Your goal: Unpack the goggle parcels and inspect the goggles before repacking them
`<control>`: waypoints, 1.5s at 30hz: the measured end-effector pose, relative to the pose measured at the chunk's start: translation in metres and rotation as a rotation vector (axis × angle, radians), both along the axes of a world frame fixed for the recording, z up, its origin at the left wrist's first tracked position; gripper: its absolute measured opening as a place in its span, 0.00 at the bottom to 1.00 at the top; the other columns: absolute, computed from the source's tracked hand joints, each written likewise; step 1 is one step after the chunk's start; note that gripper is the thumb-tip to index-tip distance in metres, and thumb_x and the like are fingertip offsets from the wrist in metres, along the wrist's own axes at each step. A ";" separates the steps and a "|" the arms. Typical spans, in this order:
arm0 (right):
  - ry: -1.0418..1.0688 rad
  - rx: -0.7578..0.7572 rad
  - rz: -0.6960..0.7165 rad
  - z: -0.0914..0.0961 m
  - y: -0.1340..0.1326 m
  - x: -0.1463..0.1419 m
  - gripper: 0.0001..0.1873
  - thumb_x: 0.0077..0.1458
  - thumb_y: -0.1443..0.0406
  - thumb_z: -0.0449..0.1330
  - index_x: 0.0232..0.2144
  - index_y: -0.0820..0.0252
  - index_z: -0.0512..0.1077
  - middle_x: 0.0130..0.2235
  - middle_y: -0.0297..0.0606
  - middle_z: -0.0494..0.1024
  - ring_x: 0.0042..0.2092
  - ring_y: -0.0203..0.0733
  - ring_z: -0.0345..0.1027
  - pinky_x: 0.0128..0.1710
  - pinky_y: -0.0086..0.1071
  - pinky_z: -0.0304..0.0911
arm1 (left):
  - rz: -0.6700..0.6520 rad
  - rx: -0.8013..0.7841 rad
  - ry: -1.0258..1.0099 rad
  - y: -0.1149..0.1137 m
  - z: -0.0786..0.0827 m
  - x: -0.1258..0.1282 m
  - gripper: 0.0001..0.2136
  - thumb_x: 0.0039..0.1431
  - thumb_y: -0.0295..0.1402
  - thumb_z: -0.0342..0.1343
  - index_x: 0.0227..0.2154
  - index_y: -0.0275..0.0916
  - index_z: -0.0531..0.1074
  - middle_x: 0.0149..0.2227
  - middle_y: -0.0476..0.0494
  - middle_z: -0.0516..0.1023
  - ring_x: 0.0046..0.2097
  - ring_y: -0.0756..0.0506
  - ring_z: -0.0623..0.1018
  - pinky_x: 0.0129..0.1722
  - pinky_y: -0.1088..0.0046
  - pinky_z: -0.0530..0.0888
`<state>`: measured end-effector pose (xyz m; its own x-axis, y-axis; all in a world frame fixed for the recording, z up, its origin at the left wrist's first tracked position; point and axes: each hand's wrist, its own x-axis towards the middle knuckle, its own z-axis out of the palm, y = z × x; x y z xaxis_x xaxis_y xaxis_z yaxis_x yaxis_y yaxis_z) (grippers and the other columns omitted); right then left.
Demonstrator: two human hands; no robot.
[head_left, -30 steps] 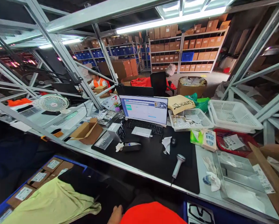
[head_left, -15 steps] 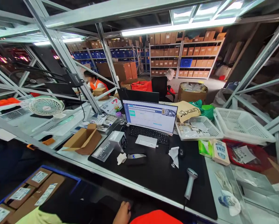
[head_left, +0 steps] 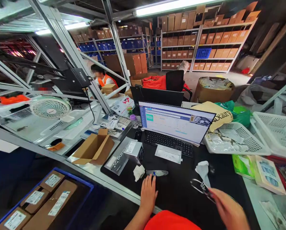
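My left hand lies over the black mat with fingers stretched out, their tips at the near edge of a dark case with a grey inside and a small blue bit. A crumpled white tissue sits just left of the case. In my right hand, blurred by motion, is a pair of thin-framed eyeglasses, held above the mat. Just beyond the glasses lies a white cloth or tissue, with a black mouse to its right.
A monitor stands behind a black keyboard and a flat white tray. Left are a grey box and an open carton. White baskets and a green tissue pack are at right. Labelled cartons fill a blue crate.
My left hand has come up from below the table edge to the dark case. My right hand has entered view with eyeglasses. The barcode scanner is no longer visible, and the view has shifted.
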<state>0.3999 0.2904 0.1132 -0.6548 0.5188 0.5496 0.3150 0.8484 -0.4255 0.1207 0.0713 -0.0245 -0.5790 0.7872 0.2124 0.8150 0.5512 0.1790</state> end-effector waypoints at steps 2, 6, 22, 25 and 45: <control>-0.028 0.011 0.135 -0.014 0.005 -0.052 0.14 0.67 0.65 0.52 0.50 0.50 0.74 0.43 0.39 0.82 0.42 0.43 0.79 0.41 0.35 0.78 | -0.041 0.010 0.020 0.010 -0.005 -0.013 0.31 0.49 0.19 0.60 0.59 0.37 0.67 0.58 0.33 0.72 0.59 0.32 0.72 0.59 0.46 0.71; -0.087 0.051 0.306 -0.031 0.004 -0.133 0.17 0.67 0.70 0.48 0.51 0.59 0.73 0.41 0.44 0.83 0.42 0.45 0.80 0.40 0.36 0.79 | -0.094 0.046 0.007 0.013 -0.016 -0.029 0.18 0.54 0.16 0.54 0.46 0.36 0.75 0.50 0.37 0.77 0.54 0.37 0.76 0.55 0.48 0.74; -0.346 0.264 0.872 -0.099 -0.009 -0.208 0.17 0.68 0.71 0.47 0.54 0.65 0.71 0.53 0.51 0.79 0.51 0.41 0.76 0.44 0.32 0.75 | -0.175 0.092 -0.100 -0.019 -0.030 -0.023 0.18 0.62 0.19 0.43 0.43 0.37 0.78 0.47 0.37 0.79 0.57 0.37 0.77 0.52 0.55 0.78; -0.323 0.220 0.763 -0.105 -0.005 -0.212 0.18 0.67 0.72 0.47 0.53 0.66 0.71 0.52 0.52 0.79 0.48 0.42 0.78 0.42 0.33 0.76 | -0.164 0.117 -0.096 -0.020 -0.034 -0.019 0.17 0.62 0.20 0.46 0.43 0.37 0.78 0.46 0.38 0.79 0.56 0.36 0.77 0.52 0.58 0.78; -0.351 -0.063 0.702 -0.096 -0.054 -0.189 0.14 0.58 0.72 0.54 0.44 0.58 0.76 0.39 0.40 0.84 0.38 0.44 0.79 0.38 0.33 0.75 | -0.104 -0.037 -0.183 -0.016 0.009 -0.041 0.28 0.40 0.19 0.67 0.48 0.38 0.72 0.53 0.35 0.75 0.52 0.35 0.78 0.52 0.57 0.77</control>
<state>0.2114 0.2359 0.0169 -0.9707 -0.0572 0.2332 -0.1607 0.8765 -0.4538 0.0801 0.0549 -0.0155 -0.5203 0.8502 0.0807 0.8237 0.4746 0.3102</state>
